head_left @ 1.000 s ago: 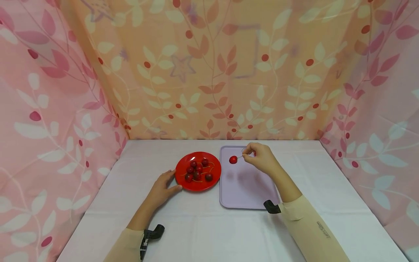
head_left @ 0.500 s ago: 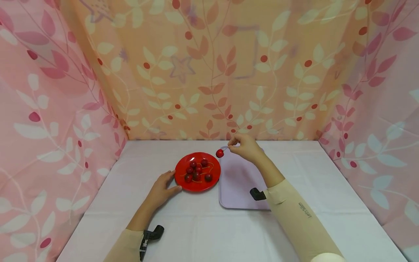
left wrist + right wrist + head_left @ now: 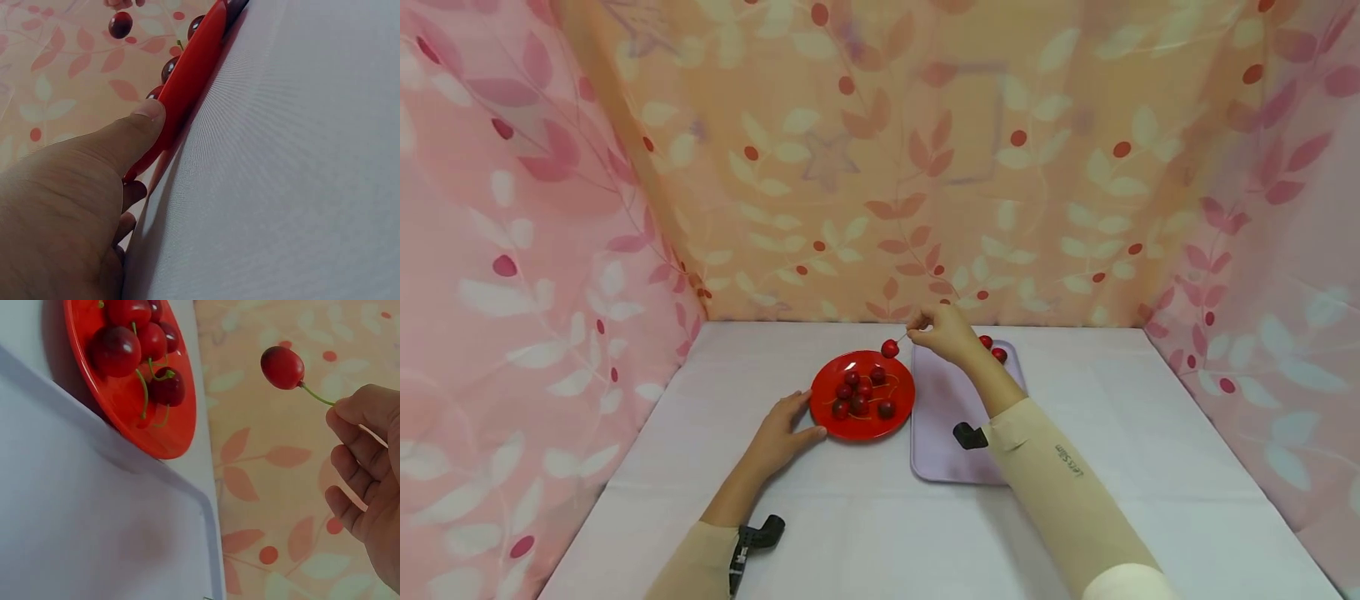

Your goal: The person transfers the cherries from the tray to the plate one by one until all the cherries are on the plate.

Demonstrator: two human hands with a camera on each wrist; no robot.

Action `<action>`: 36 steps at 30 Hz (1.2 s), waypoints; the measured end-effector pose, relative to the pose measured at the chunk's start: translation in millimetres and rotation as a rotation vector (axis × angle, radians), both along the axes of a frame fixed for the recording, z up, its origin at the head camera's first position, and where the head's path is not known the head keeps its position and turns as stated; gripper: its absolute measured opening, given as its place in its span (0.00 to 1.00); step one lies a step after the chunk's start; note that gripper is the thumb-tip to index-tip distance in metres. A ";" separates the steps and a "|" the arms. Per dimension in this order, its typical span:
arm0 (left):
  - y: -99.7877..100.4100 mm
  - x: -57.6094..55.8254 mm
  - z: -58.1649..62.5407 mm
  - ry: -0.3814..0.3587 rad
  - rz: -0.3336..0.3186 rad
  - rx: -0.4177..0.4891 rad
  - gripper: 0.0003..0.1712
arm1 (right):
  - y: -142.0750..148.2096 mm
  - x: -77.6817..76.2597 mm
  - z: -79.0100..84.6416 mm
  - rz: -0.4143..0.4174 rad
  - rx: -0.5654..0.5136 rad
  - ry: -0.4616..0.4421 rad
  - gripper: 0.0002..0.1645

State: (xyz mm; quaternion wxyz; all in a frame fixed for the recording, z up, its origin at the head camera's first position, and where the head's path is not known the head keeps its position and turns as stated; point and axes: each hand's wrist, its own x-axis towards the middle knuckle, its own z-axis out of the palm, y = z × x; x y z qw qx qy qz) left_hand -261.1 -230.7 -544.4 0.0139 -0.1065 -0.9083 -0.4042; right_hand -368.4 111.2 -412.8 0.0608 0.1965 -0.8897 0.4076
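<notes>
My right hand (image 3: 946, 335) pinches a red cherry (image 3: 890, 349) by its thin green stem, and the fruit hangs in the air above the far right rim of a red plate (image 3: 865, 431). In the right wrist view the held cherry (image 3: 282, 368) points away from the thumb and forefinger. Several dark red cherries (image 3: 117, 350) with stems lie on the plate. My left hand (image 3: 781, 437) holds the plate's left edge; the left wrist view has the thumb (image 3: 150, 111) against the rim and the other fingers lower down, partly hidden.
A pale purple tray (image 3: 934, 457) lies right of the plate, close against it. Two cherries (image 3: 999, 355) show near its far right corner, and my right forearm covers part of it. A white cloth covers the table (image 3: 850, 517); patterned curtains (image 3: 760, 192) stand behind and at both sides.
My right hand has carried the cherry leftward from over the tray to over the plate's far edge. Cherries on the tray have come into sight behind the arm. The left hand stays at the plate.
</notes>
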 end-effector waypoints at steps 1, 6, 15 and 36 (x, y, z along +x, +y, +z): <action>0.3 -0.3 -0.6 -0.001 -0.001 -0.005 0.50 | -1.5 -1.4 -2.8 -0.006 -0.005 -0.016 0.03; -1.9 -0.7 -0.2 0.007 0.022 -0.021 0.49 | -14.8 -10.2 -14.0 -0.010 -0.010 -0.019 0.04; -1.4 -2.1 1.9 0.014 0.002 -0.021 0.49 | -37.8 -19.5 -34.6 -0.050 -0.065 -0.001 0.02; 4.7 -3.9 -1.5 -0.007 0.008 0.004 0.49 | -56.3 -20.0 -74.1 -0.097 -0.043 -0.047 0.03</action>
